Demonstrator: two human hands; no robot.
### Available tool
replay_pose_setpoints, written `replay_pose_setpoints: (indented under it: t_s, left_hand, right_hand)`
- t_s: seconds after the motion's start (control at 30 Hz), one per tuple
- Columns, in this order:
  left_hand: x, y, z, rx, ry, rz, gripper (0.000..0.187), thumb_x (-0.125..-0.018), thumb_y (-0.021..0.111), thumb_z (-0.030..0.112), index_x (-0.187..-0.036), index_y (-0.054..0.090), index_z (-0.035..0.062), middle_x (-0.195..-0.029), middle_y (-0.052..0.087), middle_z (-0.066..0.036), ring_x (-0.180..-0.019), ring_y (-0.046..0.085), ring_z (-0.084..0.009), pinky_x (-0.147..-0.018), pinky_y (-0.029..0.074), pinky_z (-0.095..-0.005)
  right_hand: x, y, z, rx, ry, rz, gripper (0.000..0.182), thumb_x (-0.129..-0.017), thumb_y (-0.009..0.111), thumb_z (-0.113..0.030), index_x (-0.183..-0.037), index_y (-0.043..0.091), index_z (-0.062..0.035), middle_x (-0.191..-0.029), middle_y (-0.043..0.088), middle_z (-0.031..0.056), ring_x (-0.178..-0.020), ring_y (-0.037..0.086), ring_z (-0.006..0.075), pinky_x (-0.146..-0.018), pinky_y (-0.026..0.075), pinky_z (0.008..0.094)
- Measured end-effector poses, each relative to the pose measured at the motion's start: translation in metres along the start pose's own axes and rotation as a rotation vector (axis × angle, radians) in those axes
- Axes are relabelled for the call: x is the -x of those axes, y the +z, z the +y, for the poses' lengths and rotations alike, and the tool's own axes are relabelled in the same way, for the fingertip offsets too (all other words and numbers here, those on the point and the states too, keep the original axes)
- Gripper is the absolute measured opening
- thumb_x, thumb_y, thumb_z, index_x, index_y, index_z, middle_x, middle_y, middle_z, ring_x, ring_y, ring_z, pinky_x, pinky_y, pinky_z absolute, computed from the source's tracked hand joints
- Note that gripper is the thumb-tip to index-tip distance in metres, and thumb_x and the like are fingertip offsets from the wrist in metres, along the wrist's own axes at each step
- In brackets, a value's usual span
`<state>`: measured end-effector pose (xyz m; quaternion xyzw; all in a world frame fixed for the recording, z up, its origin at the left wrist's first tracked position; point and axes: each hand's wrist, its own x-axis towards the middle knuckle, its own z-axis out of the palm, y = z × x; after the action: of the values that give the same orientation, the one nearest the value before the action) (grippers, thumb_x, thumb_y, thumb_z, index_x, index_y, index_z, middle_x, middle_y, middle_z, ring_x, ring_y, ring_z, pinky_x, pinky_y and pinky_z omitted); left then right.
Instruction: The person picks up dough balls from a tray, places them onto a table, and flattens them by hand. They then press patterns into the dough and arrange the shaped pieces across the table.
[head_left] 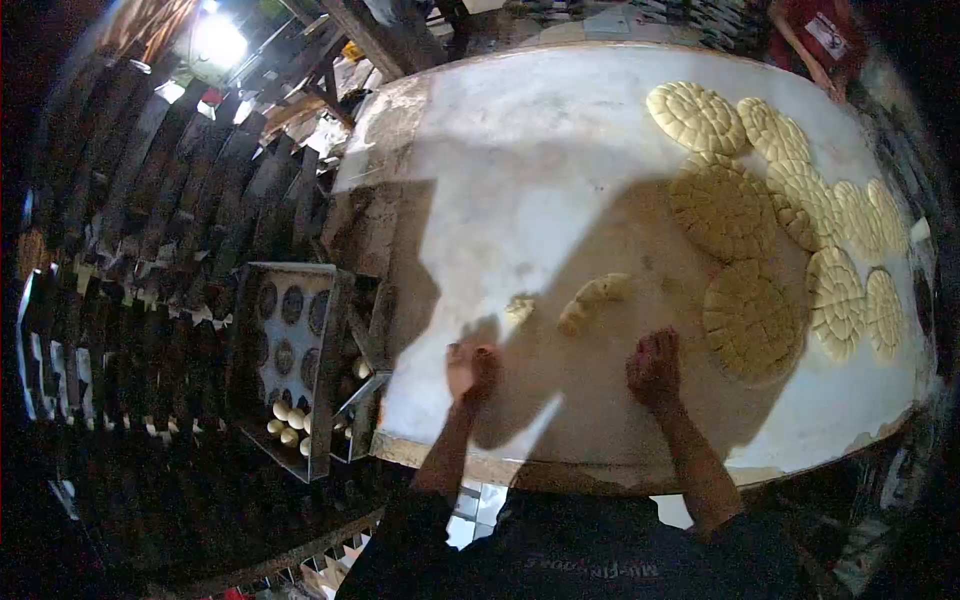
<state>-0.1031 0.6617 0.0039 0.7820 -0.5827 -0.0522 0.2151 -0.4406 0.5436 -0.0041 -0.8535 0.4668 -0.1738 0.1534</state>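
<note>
Dough pieces [590, 298] lie on the pale worktop [520, 170] a little below the middle of the frame: a curved row of small lumps, with one separate small lump [518, 308] just to its left. Both sit in the shadow cast across the worktop. The left hand [470, 370] is curled and pressed down on the worktop just below the separate lump; whether it covers any dough I cannot tell. The right hand [654, 368] is likewise closed into a loose fist on the surface, just below the row and apart from it; what it holds, if anything, is hidden.

To the right of the right hand, scored round dough discs [750, 315] lie close together and overlapping in places, running up the right side of the worktop to the upper right. At the lower left of the frame, beside the worktop's edge, a metal baking tray [290, 340] with round moulds holds a few small dough balls [287, 422]. A bright lamp [215, 42] shines at the upper left. A person in red [820, 35] stands at the top right edge.
</note>
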Motion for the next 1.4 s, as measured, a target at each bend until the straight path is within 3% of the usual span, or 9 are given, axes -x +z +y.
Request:
replay_pose_setpoints:
  t_s: [0.13,0.23,0.3,0.47,0.6,0.73,0.87,1.13,1.4]
  left_hand:
    - [0.058,0.059,-0.018,0.536,-0.139,0.028,0.021,-0.086,0.056,0.023,-0.103,0.061,0.0112,-0.104,0.061,-0.012,-0.101,0.057,-0.0311,-0.101,0.036,-0.0465]
    - [0.096,-0.022,-0.015,0.039,0.238,-0.086,0.024,-0.08,0.061,0.018,-0.104,0.061,0.0116,-0.111,0.058,-0.016,-0.109,0.052,-0.0336,-0.098,0.04,-0.0428]
    - [0.091,-0.033,-0.054,0.041,0.081,-0.054,0.02,-0.082,0.06,0.016,-0.101,0.062,0.0112,-0.108,0.059,-0.013,-0.109,0.051,-0.0328,-0.094,0.04,-0.0428]
    - [-0.007,-0.028,-0.047,0.173,0.046,0.235,0.013,-0.083,0.056,0.011,-0.094,0.062,0.0083,-0.099,0.061,-0.012,-0.096,0.055,-0.0314,-0.081,0.044,-0.0417]
    - [0.035,0.038,-0.023,0.375,0.057,0.085,0.017,-0.081,0.058,0.009,-0.097,0.06,0.0063,-0.103,0.06,-0.014,-0.096,0.055,-0.0341,-0.083,0.045,-0.0431]
    - [0.124,0.014,-0.031,0.264,0.272,-0.076,0.027,-0.082,0.059,0.009,-0.109,0.057,0.0057,-0.112,0.057,-0.016,-0.103,0.053,-0.0358,-0.088,0.045,-0.0435]
    - [0.151,-0.122,-0.063,0.503,0.201,-0.166,0.039,-0.083,0.061,0.009,-0.121,0.053,0.0051,-0.12,0.053,-0.018,-0.11,0.052,-0.0375,-0.093,0.045,-0.0439]
    - [0.123,-0.397,-0.268,-0.089,-0.35,0.153,0.041,-0.077,0.064,0.009,-0.118,0.06,0.011,-0.104,0.066,-0.015,-0.097,0.062,-0.0333,-0.093,0.043,-0.0505]
    - [0.131,-0.39,-0.314,-0.276,-0.594,-0.106,0.049,-0.077,0.065,0.026,-0.124,0.057,0.0111,-0.114,0.063,-0.017,-0.102,0.061,-0.0339,-0.101,0.033,-0.0554]
  right_hand:
    - [0.043,0.01,-0.032,0.057,-0.227,0.05,0.027,-0.078,0.058,-0.017,-0.093,0.049,0.0048,-0.104,0.048,0.0255,-0.105,0.045,0.0443,-0.1,0.03,0.0591]
    - [0.069,-0.013,0.008,0.217,-0.376,0.006,0.026,-0.078,0.058,-0.018,-0.09,0.05,0.0037,-0.102,0.05,0.0254,-0.102,0.048,0.0423,-0.102,0.031,0.0549]
    - [0.042,-0.05,0.034,-0.092,0.088,-0.257,0.024,-0.08,0.057,-0.017,-0.092,0.05,0.0029,-0.099,0.051,0.0258,-0.101,0.051,0.0406,-0.1,0.033,0.0509]
    - [-0.035,0.02,0.036,0.201,0.137,0.483,0.019,-0.09,0.051,-0.015,-0.095,0.052,0.0031,-0.092,0.051,0.0222,-0.09,0.049,0.0389,-0.088,0.037,0.0488]
    - [-0.005,0.044,-0.018,-0.292,0.217,0.423,0.02,-0.092,0.051,-0.017,-0.099,0.053,0.0022,-0.098,0.052,0.022,-0.097,0.049,0.0373,-0.09,0.038,0.0469]
    - [0.052,0.043,0.05,-0.088,0.017,0.105,0.013,-0.087,0.057,-0.015,-0.092,0.06,-0.0034,-0.094,0.059,0.0154,-0.096,0.056,0.0252,-0.089,0.045,0.0401]
    - [0.023,-0.04,0.037,-0.393,0.455,-0.411,0.029,-0.087,0.061,-0.019,-0.112,0.06,-0.005,-0.109,0.063,0.0127,-0.098,0.061,0.0251,-0.086,0.047,0.0387]
    - [-0.101,-0.03,-0.497,-0.843,-0.278,-0.519,0.038,-0.094,0.056,-0.021,-0.125,0.049,0.0004,-0.121,0.056,0.0133,-0.108,0.056,0.0179,-0.09,0.048,0.0328]
    - [-0.139,0.14,-0.674,-0.455,-1.15,-0.394,0.034,-0.082,0.066,-0.015,-0.111,0.059,0.0028,-0.112,0.06,0.018,-0.11,0.055,0.0349,-0.095,0.046,0.0412]
